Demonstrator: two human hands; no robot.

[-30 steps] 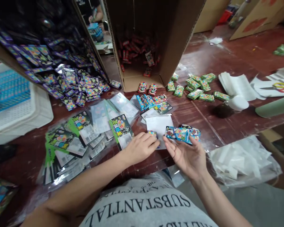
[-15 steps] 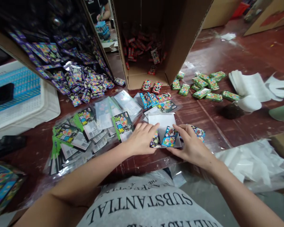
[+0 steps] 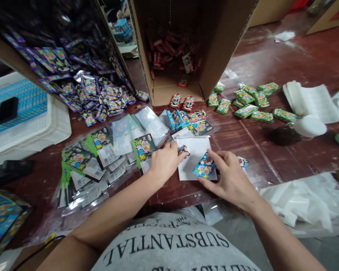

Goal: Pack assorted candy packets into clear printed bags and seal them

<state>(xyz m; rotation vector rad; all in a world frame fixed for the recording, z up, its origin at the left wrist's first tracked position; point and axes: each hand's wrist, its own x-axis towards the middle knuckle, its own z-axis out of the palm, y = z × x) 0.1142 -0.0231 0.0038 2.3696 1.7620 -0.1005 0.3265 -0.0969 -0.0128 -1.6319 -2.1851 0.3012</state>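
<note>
A small white sheet (image 3: pixel 192 167), perhaps a card or an unfolded piece of packaging, lies flat on the table in front of me. My left hand (image 3: pixel 164 161) is at its left edge, fingers closed on a small dark purple candy packet (image 3: pixel 183 151). At the sheet's right side, my right hand (image 3: pixel 233 178) grips a blue candy packet (image 3: pixel 203 166) between thumb and fingers, tilted over the white surface. Another blue packet (image 3: pixel 243 163) is partly hidden behind the right hand. Beyond the sheet, several blue and red packets (image 3: pixel 179 118) rest on a printed plastic pouch (image 3: pixel 200 128).
Printed pouches (image 3: pixel 79 160) fan out at left. Purple packets (image 3: pixel 111 96) spill from a carton; a second carton (image 3: pixel 173 94) holds red packets. Green packets (image 3: pixel 245 96), a white-capped jar (image 3: pixel 310 126) and papers stand at right. A white basket (image 3: pixel 59 120) carries a phone (image 3: pixel 7 110).
My left hand has shifted left and away from me, taking the purple packet from the sheet's near left corner. The blue packet has tilted in my right hand.
</note>
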